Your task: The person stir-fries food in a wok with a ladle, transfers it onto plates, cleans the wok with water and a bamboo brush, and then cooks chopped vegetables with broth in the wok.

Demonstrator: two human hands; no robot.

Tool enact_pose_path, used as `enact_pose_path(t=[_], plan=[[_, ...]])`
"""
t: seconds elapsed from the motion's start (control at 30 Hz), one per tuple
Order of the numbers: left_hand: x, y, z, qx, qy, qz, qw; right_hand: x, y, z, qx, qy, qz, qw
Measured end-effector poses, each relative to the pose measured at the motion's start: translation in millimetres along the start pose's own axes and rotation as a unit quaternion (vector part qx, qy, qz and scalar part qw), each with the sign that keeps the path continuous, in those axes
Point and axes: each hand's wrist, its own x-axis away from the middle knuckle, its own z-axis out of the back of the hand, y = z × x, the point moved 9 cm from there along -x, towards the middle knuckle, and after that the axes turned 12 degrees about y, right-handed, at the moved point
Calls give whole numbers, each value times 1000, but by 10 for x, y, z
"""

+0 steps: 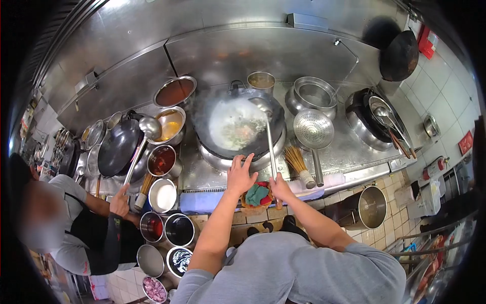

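My right hand [281,188] is wrapped round the handle of a long metal ladle [271,147], whose bowl rests inside the large wok [205,133] near its upper right. White, steaming, foamy liquid [235,124] with small pieces in it fills the wok's middle. At the wok's near rim is my left hand [240,173], fingers spread, holding nothing; whether it touches the rim is unclear. Between my hands and below them lies a green and red cloth bundle [257,195].
On the left a co-worker [76,213] holds a ladle [149,127] by another wok [117,154]. Sauce pots [163,195] stand between us. Right of my wok are a bamboo brush [298,164], a perforated strainer [314,129] and a further wok [357,124]. A tall pot [372,206] stands lower right.
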Motion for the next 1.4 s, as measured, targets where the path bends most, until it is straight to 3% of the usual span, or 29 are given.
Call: enact_pose_path(t=[0.03, 0.1, 0.27, 0.33, 0.37, 0.5, 0.87, 0.93, 0.97, 1.03, 1.1, 1.13, 1.17, 1.2, 1.23, 1.33, 1.4], plan=[[-7, -20, -19, 26, 6, 0, 1000, 56, -88, 39, 0, -4, 0, 1000], [-13, -67, -70, 51, 9, 1, 999, 313, -165, 117, -99, -81, -159, 979], [-50, -34, -47, 60, 24, -36, 997, 403, -120, 380, -104, -79, -161, 978], [-94, -36, -58, 29, 24, 3, 999, 471, -46, 466, -124, -78, -216, 965], [-127, -73, -59, 1, 22, 40, 999, 467, -4, 499, -118, -70, -211, 968], [-298, -119, -118, 49, 111, 1, 993, 522, 54, 574, -118, -76, -184, 973], [-309, -237, -274, 128, 80, -33, 988, 719, -8, 772, -139, -91, -202, 965], [-238, -196, -108, 90, 172, -13, 981, 727, -136, 896, -133, -80, -177, 972], [-181, -62, -17, 91, 173, -12, 981, 687, -235, 992, -126, -68, -150, 978], [104, 392, 352, 51, 287, -89, 952, 709, -269, 1113, -179, -78, -187, 963], [491, 606, -172, 281, 78, -118, 949, 776, -392, 1282, -262, -72, -242, 931], [939, 564, -796, 368, -95, -5, 925, 773, -416, 1372, -254, -72, -247, 932], [1318, 677, -1211, 337, -281, 29, 898, 769, -432, 1431, -285, -78, -261, 919], [1747, 613, -1702, 307, -380, 54, 871, 752, -455, 1485, -316, -84, -274, 905], [1925, 588, -1969, 219, -330, -50, 917, 740, -479, 1547, -331, -88, -286, 895], [2207, 233, -2653, 77, -479, 81, 871, 710, -634, 1759, -346, -90, -313, 880], [2267, 136, -2948, 55, -485, 88, 868, 703, -670, 1900, -338, -92, -325, 878]])
